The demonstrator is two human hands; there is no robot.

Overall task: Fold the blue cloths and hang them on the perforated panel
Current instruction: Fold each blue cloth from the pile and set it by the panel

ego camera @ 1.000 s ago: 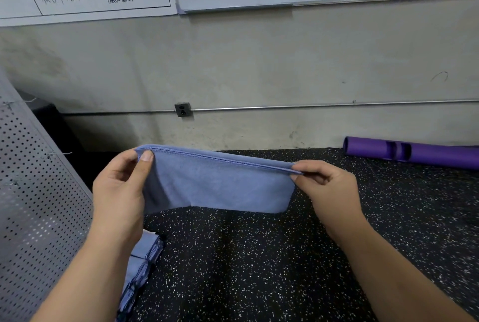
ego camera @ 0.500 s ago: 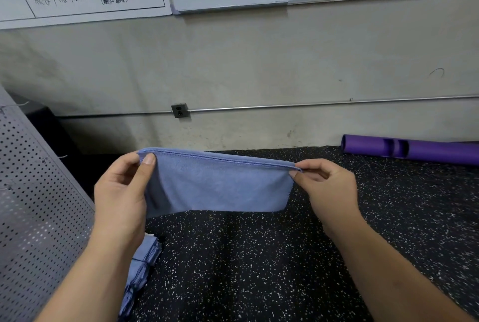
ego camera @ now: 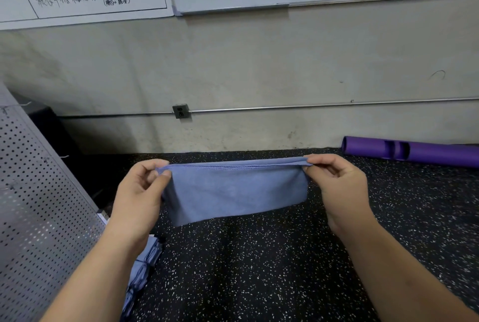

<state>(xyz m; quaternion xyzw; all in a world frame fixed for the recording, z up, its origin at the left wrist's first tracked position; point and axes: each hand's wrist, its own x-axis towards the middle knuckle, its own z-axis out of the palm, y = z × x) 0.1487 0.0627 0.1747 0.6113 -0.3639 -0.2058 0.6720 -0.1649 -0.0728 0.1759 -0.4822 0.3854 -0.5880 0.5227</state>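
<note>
1. The fingertips (ego camera: 165,174) of the left hand (ego camera: 138,194) were closed narrowly on one top corner of the blue cloth (ego camera: 233,192). The right hand (ego camera: 342,187) pinched the opposite corner.
2. The cloth hung doubled and taut between them, above the speckled floor (ego camera: 259,275).
3. The perforated panel (ego camera: 39,205) stood well to the left, with other blue cloths (ego camera: 145,259) stacked at its foot.
4. Such thin pinches could probably let one layer slip, opening the fold. The lower edge sagged on the left, so a further fold might come out skewed.
</note>
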